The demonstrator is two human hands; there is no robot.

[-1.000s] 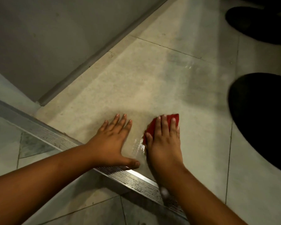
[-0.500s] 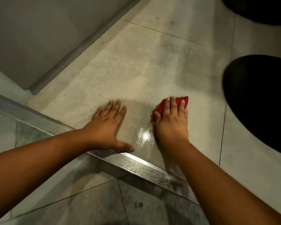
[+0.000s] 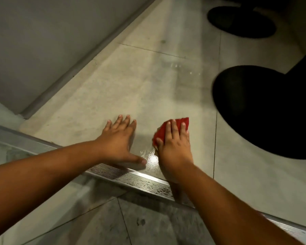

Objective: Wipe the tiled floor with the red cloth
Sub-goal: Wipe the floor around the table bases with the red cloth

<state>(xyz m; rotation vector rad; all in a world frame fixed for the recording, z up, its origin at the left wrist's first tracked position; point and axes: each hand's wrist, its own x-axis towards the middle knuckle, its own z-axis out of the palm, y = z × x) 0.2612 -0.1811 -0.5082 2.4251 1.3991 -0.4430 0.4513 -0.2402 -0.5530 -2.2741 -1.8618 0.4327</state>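
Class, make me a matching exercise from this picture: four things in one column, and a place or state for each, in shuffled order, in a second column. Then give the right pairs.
Column 1
1. left hand
2. red cloth
3. metal threshold strip
4. black round base

Column 2
A. ribbed, running across the floor under the forearms
B. flat on the bare tile, fingers spread
C. on the floor to the right of the hands
D. pressed under the right hand

Pairs: 1-B, 2-D, 3-A, 4-C
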